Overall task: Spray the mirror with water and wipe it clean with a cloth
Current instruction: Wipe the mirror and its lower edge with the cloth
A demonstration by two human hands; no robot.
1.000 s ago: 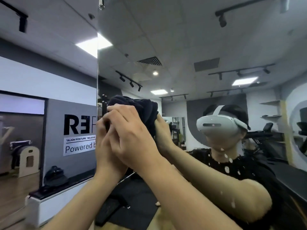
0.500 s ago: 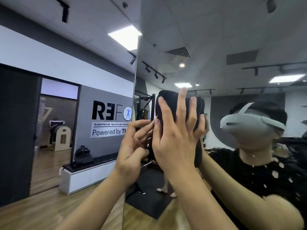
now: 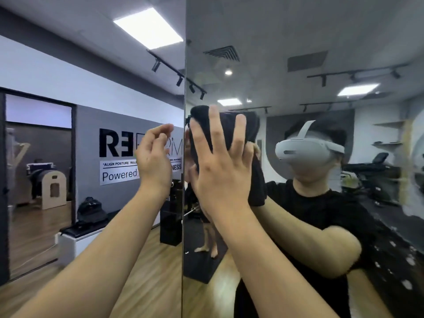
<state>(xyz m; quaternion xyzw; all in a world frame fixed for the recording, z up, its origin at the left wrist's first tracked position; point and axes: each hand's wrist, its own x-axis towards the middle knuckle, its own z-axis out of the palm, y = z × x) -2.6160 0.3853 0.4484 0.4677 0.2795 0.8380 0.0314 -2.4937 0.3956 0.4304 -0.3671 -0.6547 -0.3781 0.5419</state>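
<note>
Head view: the right hand [image 3: 221,171] is raised at face height with its fingers straight and spread, and is pressed flat against a dark cloth [image 3: 226,125], which is thereby held against the mirror [image 3: 298,42]. The forearm is seen running up from the lower right of the frame. The left hand [image 3: 152,157] is held up just beside the right, apart from the cloth, with its fingers loosely curled and nothing gripped in them; it is seen in front of the wall sign [image 3: 110,157], left of the mirror's edge.

The cloth is placed close to the mirror's left vertical edge [image 3: 184,226], which runs the full height of the frame. Glass is seen stretching well away to the right and above the cloth. White streaks and droplets [image 3: 408,267] are seen on the glass at the lower right and far right.

The cloth is bunched beneath the right palm and fingers, with its top showing above the fingertips and a fold hanging below the heel of the hand on the right. The person's reflection is seen in the glass just right of the cloth.
</note>
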